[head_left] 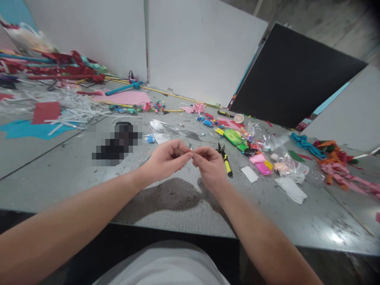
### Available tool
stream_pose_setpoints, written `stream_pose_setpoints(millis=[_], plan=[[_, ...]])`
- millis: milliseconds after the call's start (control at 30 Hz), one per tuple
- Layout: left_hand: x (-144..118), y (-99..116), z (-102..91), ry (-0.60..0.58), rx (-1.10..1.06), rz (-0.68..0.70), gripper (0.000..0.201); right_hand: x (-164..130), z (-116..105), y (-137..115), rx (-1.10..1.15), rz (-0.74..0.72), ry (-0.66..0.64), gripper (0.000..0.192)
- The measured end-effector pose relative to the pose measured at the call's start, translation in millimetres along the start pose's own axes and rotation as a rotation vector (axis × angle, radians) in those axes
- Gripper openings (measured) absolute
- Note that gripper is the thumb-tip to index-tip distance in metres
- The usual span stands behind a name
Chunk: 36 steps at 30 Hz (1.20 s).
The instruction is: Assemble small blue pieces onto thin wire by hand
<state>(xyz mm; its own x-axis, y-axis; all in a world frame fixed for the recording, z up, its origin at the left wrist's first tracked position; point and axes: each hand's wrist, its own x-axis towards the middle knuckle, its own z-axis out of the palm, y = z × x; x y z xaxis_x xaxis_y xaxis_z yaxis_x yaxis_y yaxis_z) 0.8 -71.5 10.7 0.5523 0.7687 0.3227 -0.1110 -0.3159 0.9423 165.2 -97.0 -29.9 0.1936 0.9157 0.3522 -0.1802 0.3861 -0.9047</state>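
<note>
Both hands meet above the grey counter (pixel 184 213), fingertips pressed toward each other around a tiny pale bead (pixel 191 150) — too small to tell more about it. The left hand (pixel 168 158) is curled, thumb and forefinger closed on the bead from its own side; the right hand (pixel 210 163) pinches at it from the other, fingers bunched. The bead sits between the two sets of fingertips, held off the counter.

Just right of the bead, past the right hand, lie yellow-handled snips (pixel 225 159), blades pointing away from the person. Farther right of the bead is a white paper slip (pixel 249 173), then pink clay blocks (pixel 259 163) and a clear plastic bag (pixel 264 138). Green packets (pixel 234 137) lie beyond the snips. Well to the right of the bead, a heap of orange and pink paper strips (pixel 338 166) spreads toward the counter's edge, with a teal strip (pixel 304 143) beside it.

Left of the bead is a blurred-out dark patch (pixel 115 144); far left, beyond it, lie a red paper sheet (pixel 46 111) on blue paper (pixel 26 130) and white paper shreds (pixel 77 105). Behind the bead a pink sheet (pixel 127 97) lies near white panels (pixel 196 47) — a black panel (pixel 291 75) leans to their right.
</note>
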Motion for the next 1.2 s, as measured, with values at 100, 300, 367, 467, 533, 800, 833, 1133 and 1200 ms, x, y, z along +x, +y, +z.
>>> stream_pose_setpoints(millis=[100, 300, 367, 467, 533, 800, 833, 1133, 1200], plan=[[0.2, 1.3, -1.6, -0.030, -0.043, -0.032, 0.023, -1.6, 0.9, -3.5, -0.085, -0.038, 0.031, 0.024], [0.4, 4.4, -2.7, -0.045, -0.091, -0.112, 0.018, -5.7, 2.0, -8.6, -0.125, -0.126, 0.029, 0.017], [0.8, 5.4, -2.4, -0.032, -0.113, -0.127, 0.018, -7.1, 1.8, -8.1, -0.159, -0.163, 0.027, 0.016], [1.3, 7.8, -2.9, -0.032, -0.137, -0.106, 0.016, -9.1, 0.0, -9.0, -0.291, -0.270, 0.026, 0.012], [1.4, 10.1, -4.7, -0.047, -0.128, -0.074, 0.014, -10.7, -2.1, -12.2, -0.412, -0.410, -0.006, 0.007], [-4.3, 16.9, -15.1, -0.113, -0.104, -0.025, 0.013, -18.0, -11.8, -30.3, -0.795, -0.962, -0.171, 0.032], [-5.2, 17.9, -15.1, -0.120, -0.121, -0.028, 0.015, -18.9, -13.1, -31.4, -0.832, -0.993, -0.181, 0.035], [-6.1, 22.7, -10.8, -0.132, -0.194, -0.069, 0.025, -19.8, -21.0, -34.3, -0.976, -1.122, -0.166, 0.045], [-5.3, 20.8, -11.1, -0.145, -0.219, -0.070, 0.024, -18.9, -21.7, -32.7, -0.990, -1.141, -0.171, 0.047]])
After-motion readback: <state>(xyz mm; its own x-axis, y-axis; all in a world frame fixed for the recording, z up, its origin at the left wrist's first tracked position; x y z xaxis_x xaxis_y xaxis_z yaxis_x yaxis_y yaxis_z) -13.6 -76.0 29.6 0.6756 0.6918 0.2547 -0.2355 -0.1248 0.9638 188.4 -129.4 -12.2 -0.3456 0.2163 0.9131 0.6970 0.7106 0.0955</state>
